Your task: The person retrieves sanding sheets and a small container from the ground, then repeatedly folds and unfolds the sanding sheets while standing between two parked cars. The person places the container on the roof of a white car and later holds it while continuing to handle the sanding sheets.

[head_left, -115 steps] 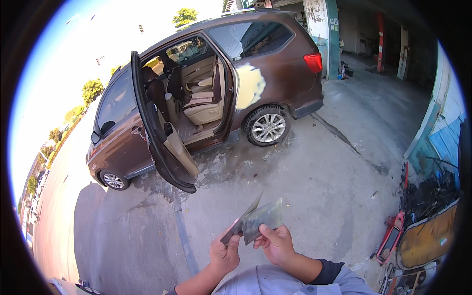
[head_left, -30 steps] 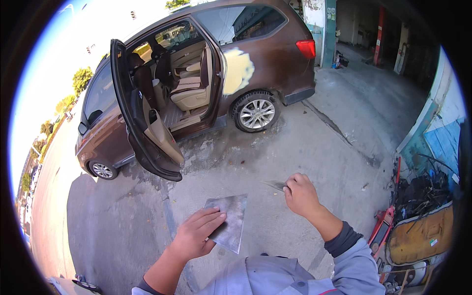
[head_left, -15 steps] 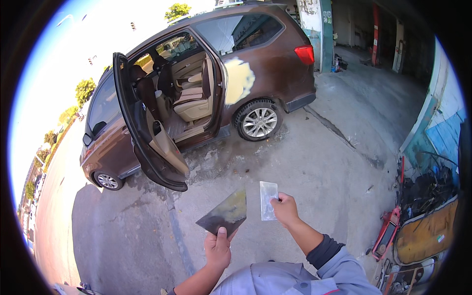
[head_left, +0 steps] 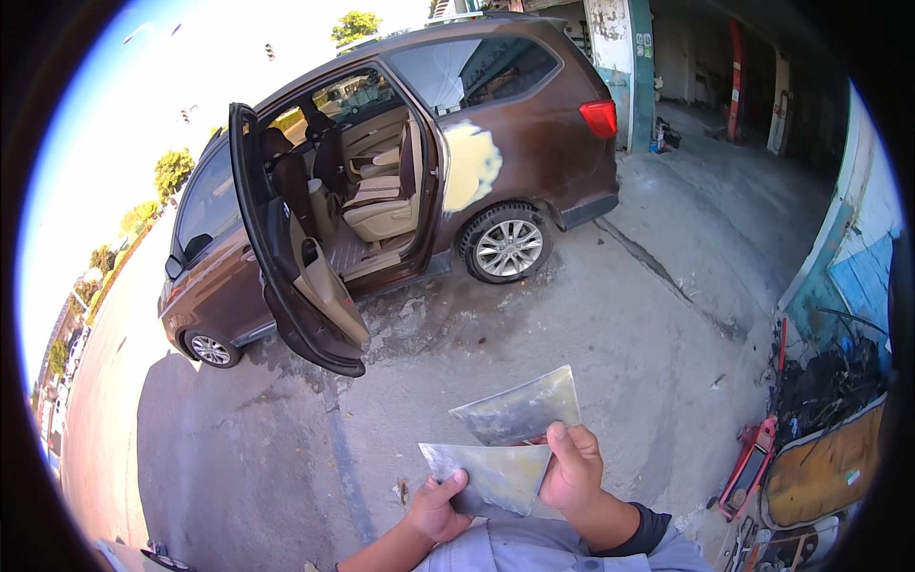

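Note:
My left hand [head_left: 440, 507] is closed on a thin, flat putty spreader [head_left: 500, 477], greyish and smeared, with the thumb lying on its face. In my right hand [head_left: 574, 467] is a second thin putty spreader [head_left: 524, 405], pinched near its lower right corner and marked with pale smears. It sits just above and beyond the left one, and their edges come close together. The right hand's fingers behind the plates are partly hidden. Beyond stands a brown car [head_left: 562, 153] with a pale yellow filler patch [head_left: 471, 164] above its rear wheel.
The car's rear side door [head_left: 315, 286] stands wide open toward me. A red floor jack [head_left: 751, 462] and a worn tan panel [head_left: 824, 467] lie at the right, beside dark scrap parts [head_left: 829, 381]. Concrete ground [head_left: 629, 353] with cracks runs between me and the car.
Both hands have come together near my body, the right one lower and the left one down and to the right. The spreaders have tilted and now lie close to each other.

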Demonstrator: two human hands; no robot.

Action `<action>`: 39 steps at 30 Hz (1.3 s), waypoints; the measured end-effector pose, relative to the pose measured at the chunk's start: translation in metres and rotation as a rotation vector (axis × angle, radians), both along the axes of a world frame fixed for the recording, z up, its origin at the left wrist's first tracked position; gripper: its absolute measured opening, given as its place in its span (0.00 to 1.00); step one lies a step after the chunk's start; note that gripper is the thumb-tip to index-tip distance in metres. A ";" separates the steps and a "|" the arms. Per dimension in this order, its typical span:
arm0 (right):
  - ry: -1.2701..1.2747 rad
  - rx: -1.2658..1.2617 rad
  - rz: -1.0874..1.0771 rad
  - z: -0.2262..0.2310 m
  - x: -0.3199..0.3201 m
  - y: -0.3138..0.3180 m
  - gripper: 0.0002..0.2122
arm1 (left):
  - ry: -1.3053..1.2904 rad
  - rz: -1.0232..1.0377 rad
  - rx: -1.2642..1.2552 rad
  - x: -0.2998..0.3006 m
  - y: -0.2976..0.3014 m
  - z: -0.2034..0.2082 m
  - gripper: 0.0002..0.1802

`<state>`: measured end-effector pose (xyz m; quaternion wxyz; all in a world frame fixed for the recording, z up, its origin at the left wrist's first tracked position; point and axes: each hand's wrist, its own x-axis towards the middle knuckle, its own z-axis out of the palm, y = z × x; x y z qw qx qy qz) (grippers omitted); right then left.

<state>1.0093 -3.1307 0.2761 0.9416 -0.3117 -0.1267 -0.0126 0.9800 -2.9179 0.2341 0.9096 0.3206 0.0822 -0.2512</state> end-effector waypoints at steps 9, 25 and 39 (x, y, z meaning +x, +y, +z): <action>-0.447 -1.014 0.141 0.028 0.008 -0.049 0.15 | -0.139 0.215 0.156 -0.013 -0.001 0.000 0.18; -0.371 -1.423 -0.627 -0.005 0.016 -0.004 0.12 | -0.426 0.404 0.786 0.020 -0.013 -0.010 0.13; -0.850 -1.124 -0.636 -0.011 0.018 0.029 0.11 | -0.726 0.241 1.185 0.009 -0.016 -0.013 0.16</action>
